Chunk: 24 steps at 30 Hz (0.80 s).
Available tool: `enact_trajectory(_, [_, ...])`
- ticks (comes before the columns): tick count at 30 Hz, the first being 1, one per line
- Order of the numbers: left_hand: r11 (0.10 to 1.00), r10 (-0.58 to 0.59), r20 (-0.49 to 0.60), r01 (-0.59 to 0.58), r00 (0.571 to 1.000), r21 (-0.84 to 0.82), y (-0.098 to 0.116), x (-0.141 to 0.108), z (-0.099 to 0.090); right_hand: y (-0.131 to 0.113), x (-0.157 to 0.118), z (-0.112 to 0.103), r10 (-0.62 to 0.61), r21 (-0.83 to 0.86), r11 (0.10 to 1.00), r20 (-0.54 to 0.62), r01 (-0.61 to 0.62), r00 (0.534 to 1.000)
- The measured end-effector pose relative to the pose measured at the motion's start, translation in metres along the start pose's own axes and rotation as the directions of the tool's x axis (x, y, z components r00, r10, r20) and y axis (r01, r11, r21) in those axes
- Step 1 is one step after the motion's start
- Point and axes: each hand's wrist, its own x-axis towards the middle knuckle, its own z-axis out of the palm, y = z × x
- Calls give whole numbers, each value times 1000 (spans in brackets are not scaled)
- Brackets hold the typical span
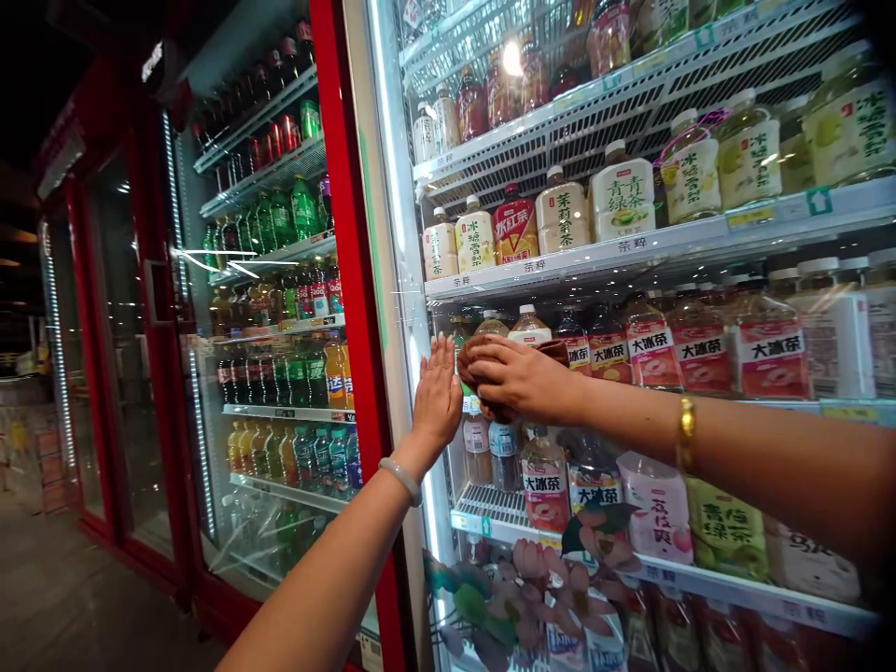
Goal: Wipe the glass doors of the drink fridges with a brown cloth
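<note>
My left hand lies flat against the glass door near its left edge, palm toward the glass, fingers together and stretched upward; it holds nothing. Just right of it, my right hand has its fingers bent over a brown cloth and presses it on the glass. Part of the cloth is hidden under the palm. Behind the glass, drink bottles stand in rows on white shelves. A pale bangle is on the left wrist and a gold-coloured one on the right.
A red door frame stands left of my left hand. Beyond it, another cooler holds bottles and cans on shelves. A door handle juts out farther left. Leaf and petal shapes show low on the glass. Grey floor lies at lower left.
</note>
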Motion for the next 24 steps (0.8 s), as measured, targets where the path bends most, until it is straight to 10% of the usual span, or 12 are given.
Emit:
enact_trajectory(4, [999, -38, -26, 37, 999, -12, 5, 11, 2, 24, 7, -6, -124, 68, 990, 63, 120, 990])
enact_trajectory(11, [992, -129, -131, 128, 983, -17, 34, 114, 1, 85, 34, -26, 113, -54, 992, -45, -115, 993])
enact_trajectory(18, [998, 21, -43, -19, 999, 54, 76, 71, 25, 33, -30, -38, 189, -82, 976, -141, -201, 972])
enact_trajectory(24, [1000, -24, -163, 24, 986, -1, 85, 119, 26, 92, -15, -65, 85, -100, 991, -34, -88, 996])
